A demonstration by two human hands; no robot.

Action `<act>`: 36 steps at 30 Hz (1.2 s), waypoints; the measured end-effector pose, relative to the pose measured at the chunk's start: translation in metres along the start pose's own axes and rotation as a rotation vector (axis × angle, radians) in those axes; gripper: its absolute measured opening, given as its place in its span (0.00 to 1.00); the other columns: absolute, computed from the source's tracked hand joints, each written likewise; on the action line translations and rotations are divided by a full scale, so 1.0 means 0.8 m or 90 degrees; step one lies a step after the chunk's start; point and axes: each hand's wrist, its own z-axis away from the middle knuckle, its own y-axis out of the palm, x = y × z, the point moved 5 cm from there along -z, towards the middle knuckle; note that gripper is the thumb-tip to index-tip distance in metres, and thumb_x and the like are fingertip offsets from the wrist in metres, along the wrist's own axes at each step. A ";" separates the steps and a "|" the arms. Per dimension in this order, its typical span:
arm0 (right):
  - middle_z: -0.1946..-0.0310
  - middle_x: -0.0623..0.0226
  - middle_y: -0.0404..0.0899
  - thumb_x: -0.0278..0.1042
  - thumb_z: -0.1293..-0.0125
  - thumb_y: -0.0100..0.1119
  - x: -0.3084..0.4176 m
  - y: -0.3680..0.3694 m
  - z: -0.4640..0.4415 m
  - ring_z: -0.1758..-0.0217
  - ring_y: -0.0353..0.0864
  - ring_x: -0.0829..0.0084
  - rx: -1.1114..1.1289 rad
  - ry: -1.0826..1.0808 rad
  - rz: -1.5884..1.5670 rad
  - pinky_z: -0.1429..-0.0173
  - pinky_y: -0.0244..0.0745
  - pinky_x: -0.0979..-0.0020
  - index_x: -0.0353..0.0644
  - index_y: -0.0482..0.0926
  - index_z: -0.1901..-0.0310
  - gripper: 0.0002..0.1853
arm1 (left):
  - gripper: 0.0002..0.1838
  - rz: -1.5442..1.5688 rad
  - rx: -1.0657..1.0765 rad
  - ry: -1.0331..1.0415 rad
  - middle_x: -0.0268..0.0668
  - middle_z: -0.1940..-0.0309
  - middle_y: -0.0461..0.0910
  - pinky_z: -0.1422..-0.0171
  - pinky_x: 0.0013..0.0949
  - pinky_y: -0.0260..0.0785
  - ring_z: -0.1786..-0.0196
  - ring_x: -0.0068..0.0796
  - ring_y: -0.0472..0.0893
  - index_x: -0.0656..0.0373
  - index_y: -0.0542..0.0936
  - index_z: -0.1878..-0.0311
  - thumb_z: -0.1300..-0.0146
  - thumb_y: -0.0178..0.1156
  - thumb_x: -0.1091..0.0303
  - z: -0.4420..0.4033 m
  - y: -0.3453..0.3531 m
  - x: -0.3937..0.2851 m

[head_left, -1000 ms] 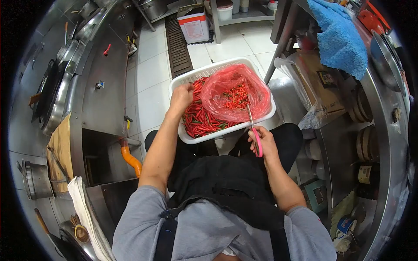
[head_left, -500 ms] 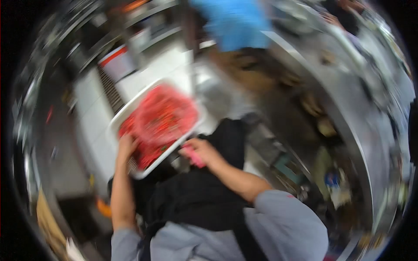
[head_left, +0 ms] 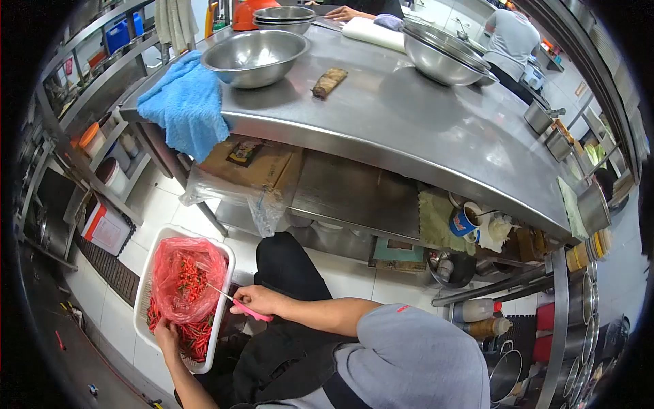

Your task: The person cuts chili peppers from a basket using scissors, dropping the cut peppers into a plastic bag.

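A white plastic basket (head_left: pixel 143 307) at the lower left holds loose red chili peppers (head_left: pixel 197 339). On top of them rests an open red plastic bag (head_left: pixel 172 259) with small cut chili pieces inside. My left hand (head_left: pixel 167 335) is at the basket's near side among the loose chilies, its fingers curled together; what they pinch is hidden. My right hand (head_left: pixel 255 301) grips pink-handled scissors (head_left: pixel 257 315) beside the basket's right rim. The scissors' thin metal blades reach over the rim toward the bag.
Ahead stands a steel table (head_left: pixel 388 116) bearing metal bowls (head_left: pixel 255 58) and a blue towel (head_left: pixel 184 102). A cardboard box (head_left: pixel 252 167) lies on its lower shelf. A white and red tub (head_left: pixel 105 228) is on the floor at left. Another person (head_left: pixel 511 41) stands at the far right.
My view has swung up and right, so the basket now appears lower left and the tabletop shows. Both hands remain at the basket, the right one still gripping the scissors.
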 end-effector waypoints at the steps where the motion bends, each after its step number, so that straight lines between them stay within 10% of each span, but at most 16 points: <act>1: 0.76 0.67 0.79 0.57 0.45 0.71 -0.001 0.003 -0.002 0.75 0.77 0.75 0.006 -0.001 0.004 0.70 0.70 0.69 0.38 0.81 0.60 0.27 | 0.06 0.001 -0.005 -0.005 0.51 0.69 0.82 0.57 0.44 0.72 0.64 0.50 0.82 0.66 0.80 0.63 0.45 0.59 0.76 0.003 -0.005 -0.002; 12: 0.73 0.66 0.82 0.47 0.40 0.70 -0.012 0.028 -0.014 0.80 0.78 0.78 0.074 0.022 -0.023 0.76 0.72 0.73 0.38 0.78 0.54 0.22 | 0.07 0.109 -0.079 -0.215 0.40 0.73 0.82 0.61 0.33 0.72 0.69 0.28 0.79 0.66 0.81 0.63 0.39 0.62 0.71 0.038 -0.082 0.047; 21: 0.56 0.62 0.80 0.36 0.43 0.72 -0.033 0.065 -0.028 0.60 0.81 0.74 0.120 0.033 -0.098 0.56 0.78 0.72 0.34 0.74 0.43 0.28 | 0.11 0.359 -0.048 -0.230 0.34 0.66 0.86 0.57 0.29 0.74 0.64 0.23 0.82 0.59 0.85 0.56 0.38 0.65 0.64 0.037 -0.041 -0.108; 36: 0.72 0.67 0.79 0.37 0.40 0.70 -0.006 0.085 -0.055 0.74 0.78 0.79 0.135 0.029 -0.135 0.70 0.72 0.77 0.32 0.74 0.48 0.24 | 0.08 0.521 0.050 -0.275 0.32 0.68 0.82 0.62 0.25 0.72 0.67 0.19 0.79 0.65 0.81 0.58 0.37 0.63 0.71 0.059 0.003 -0.163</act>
